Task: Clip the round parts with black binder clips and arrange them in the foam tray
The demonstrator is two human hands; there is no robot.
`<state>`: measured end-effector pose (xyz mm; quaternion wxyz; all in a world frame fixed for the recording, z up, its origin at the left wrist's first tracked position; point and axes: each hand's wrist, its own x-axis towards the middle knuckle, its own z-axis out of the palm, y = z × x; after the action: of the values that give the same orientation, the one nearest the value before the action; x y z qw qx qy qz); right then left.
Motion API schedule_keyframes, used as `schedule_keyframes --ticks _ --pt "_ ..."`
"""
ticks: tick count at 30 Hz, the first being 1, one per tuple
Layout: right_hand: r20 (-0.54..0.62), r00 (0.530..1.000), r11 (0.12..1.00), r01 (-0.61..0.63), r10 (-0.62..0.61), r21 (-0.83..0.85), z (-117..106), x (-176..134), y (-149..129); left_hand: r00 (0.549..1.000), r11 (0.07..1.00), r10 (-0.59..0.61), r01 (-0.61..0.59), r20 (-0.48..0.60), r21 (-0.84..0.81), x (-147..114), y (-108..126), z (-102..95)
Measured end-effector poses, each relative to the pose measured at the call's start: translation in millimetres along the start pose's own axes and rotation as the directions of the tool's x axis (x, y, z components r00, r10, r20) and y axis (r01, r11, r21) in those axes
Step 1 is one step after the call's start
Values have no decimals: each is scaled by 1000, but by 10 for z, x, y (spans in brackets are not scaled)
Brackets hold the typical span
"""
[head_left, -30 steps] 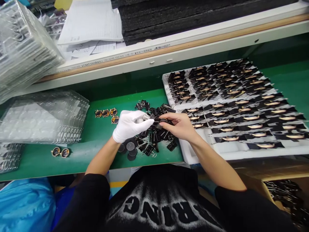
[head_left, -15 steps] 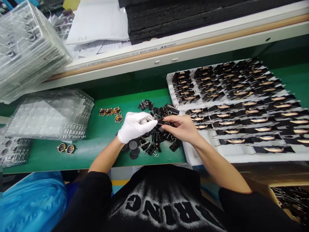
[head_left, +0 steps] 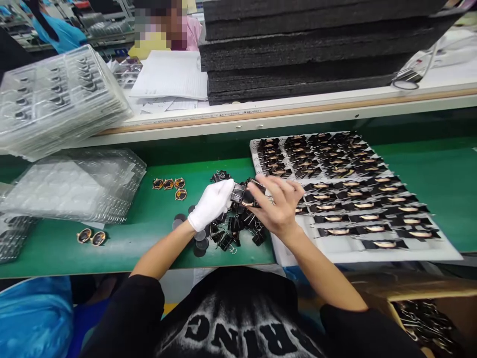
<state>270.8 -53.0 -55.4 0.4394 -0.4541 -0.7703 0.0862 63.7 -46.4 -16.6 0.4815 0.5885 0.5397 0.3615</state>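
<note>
Between my hands is a round gold-rimmed piece with a black face [head_left: 247,198], like a watch case, with black binder clips against its sides. My white-gloved left hand [head_left: 211,203] is closed on the binder clip [head_left: 237,192] at the piece's left side. My bare right hand [head_left: 278,203] has its thumb and index finger at the right side, seemingly on another black clip partly hidden by the fingers; its other fingers are raised. Below the hands lies a pile of loose black binder clips [head_left: 225,241], with dark round discs [head_left: 201,244] beside it.
A white foam tray [head_left: 294,251] with rows of clipped pieces stands to the right. Several gold-rimmed round pieces [head_left: 168,184] and two more [head_left: 91,237] lie left. Clear plastic trays [head_left: 67,186], a shelf edge [head_left: 179,124], black foam sheets [head_left: 298,54] and a box of clips [head_left: 428,323] surround the bench.
The head view has tilted up, showing more beyond the shelf. The held piece now faces the camera with its gold rim visible. My right hand's outer fingers have lifted and spread.
</note>
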Motion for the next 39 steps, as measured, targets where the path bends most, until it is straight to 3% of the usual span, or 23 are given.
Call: schedule_keyframes --ticks 2,3,5,8,12,17,19,21,23,25,27,30,32,34,37,39 --pt "-15 994 982 -109 113 154 -43 -3 -14 998 997 70 -70 3 -28 9 -36 -18" --pt "47 982 940 -188 182 283 -70 0 -16 995 995 99 -98 13 -22 11 -53 -34" --pt "246 924 770 -379 291 513 -123 9 -17 990 990 139 -139 40 18 9 -74 -66" --pt "423 814 529 -580 397 619 -178 1 -32 983 986 143 -152 116 73 -4 -75 -83" --pt "365 770 445 -612 523 654 -174 -89 -77 986 993 57 -73 157 95 -35 -93 -8" --pt "242 753 410 -564 612 717 -115 -261 -90 995 978 92 -99 47 183 -96 -133 198" --pt "221 754 415 -552 618 723 -143 -320 -81 999 981 47 -51 28 186 -117 -108 264" --pt "210 760 451 -559 615 696 -238 -393 -69 996 975 19 -39 92 218 -134 -55 305" --pt "198 787 524 -552 584 649 -401 -506 -50 963 933 103 -180 249 312 -155 9 337" --pt "168 844 632 -499 510 593 -605 -666 -11 874 818 227 -411 430 403 -185 65 395" --pt "134 899 755 -424 416 501 -801 -847 63 769 668 279 -586 575 460 -219 102 510" --pt "54 944 913 -328 325 242 -999 -1072 237 698 424 267 -704 664 570 -239 133 787" --pt "-69 955 957 -287 289 33 -1050 -1161 355 710 268 272 -704 649 657 -215 156 992" --pt "-218 940 947 -295 264 -126 -1057 -1212 436 738 172 256 -670 624 722 -168 190 1163" --pt "-393 884 910 -355 253 -214 -1043 -1271 469 771 96 193 -631 607 770 -101 245 1317" --pt "-444 855 893 -393 267 -221 -1034 -1315 460 778 84 175 -622 603 778 -74 256 1372"
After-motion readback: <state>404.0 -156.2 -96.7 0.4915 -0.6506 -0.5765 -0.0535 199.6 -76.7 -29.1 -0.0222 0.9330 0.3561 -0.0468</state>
